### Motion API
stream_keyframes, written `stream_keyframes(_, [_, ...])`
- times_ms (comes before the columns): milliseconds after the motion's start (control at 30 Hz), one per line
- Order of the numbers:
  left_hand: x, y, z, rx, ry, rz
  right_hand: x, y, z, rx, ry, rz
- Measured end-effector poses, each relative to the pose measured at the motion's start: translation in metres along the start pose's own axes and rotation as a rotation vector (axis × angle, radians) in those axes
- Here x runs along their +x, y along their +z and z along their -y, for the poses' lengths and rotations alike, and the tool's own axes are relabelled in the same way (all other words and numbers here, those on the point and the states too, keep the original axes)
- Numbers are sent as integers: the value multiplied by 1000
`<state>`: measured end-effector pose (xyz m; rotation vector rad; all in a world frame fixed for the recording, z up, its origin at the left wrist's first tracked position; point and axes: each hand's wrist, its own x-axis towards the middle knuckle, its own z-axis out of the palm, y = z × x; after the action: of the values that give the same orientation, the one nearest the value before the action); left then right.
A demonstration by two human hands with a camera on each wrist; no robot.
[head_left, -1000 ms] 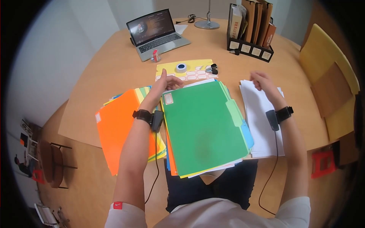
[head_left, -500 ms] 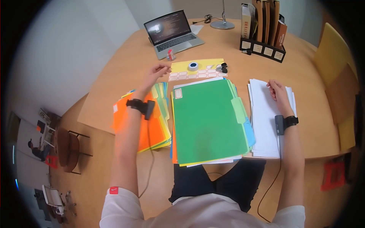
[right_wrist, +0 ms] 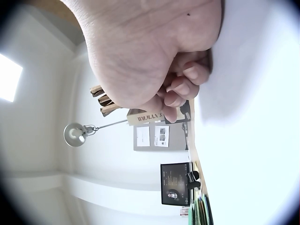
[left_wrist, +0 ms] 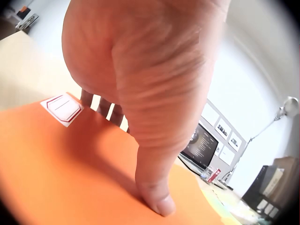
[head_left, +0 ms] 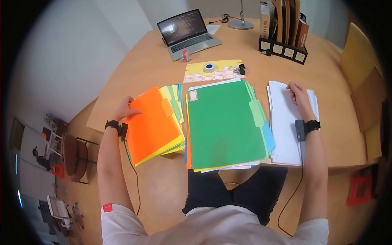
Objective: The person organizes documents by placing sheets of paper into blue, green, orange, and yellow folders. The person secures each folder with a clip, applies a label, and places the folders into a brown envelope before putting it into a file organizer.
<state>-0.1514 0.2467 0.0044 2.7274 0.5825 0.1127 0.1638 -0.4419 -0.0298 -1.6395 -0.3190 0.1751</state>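
Note:
My left hand is at the far left edge of an orange folder, the top one of a stack of coloured folders. In the left wrist view the thumb presses on its face, while the other fingers reach past the edge, partly hidden. A red-bordered label sits at that folder's corner. My right hand rests on a stack of white paper, fingers loosely curled and holding nothing. Between the hands lies a green folder with a label, on top of more folders and sheets.
Behind the folders are a yellow sheet with label stickers, a tape roll and black binder clips. Farther back stand a laptop, a lamp base and a black file holder. A yellow chair is at the right.
My left hand has moved from the green folder's upper left corner, leftward to the orange folder's far edge. My right hand has lowered onto the white paper. The head view has shifted.

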Motion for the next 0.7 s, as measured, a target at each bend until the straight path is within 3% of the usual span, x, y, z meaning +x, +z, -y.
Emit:
stream_keyframes(133, [4,10,7,-99,69,-160,2,-4,-6,-2,-1,-25])
stream_keyframes(233, [19,16,48,-359,60,-264,1,-5,-6,2,5,-12])
stream_keyframes(300, [12,0,41,-522,70,-236,0,-5,-4,1,0,-3])
stream_keyframes(433, [-22,-54,-9,-711,111,-191,1,-4,-6,-1,-11,13])
stream_keyframes(533, [-14,-86,10,-935,181,-70,2,-4,-5,-12,2,9])
stream_keyframes(667, [-27,-92,-87,-1102,158,-41,-1,-1,0,-17,19,-12])
stream_keyframes(700, [-16,-89,-83,-1102,173,9,-2,-1,1,-15,14,-10])
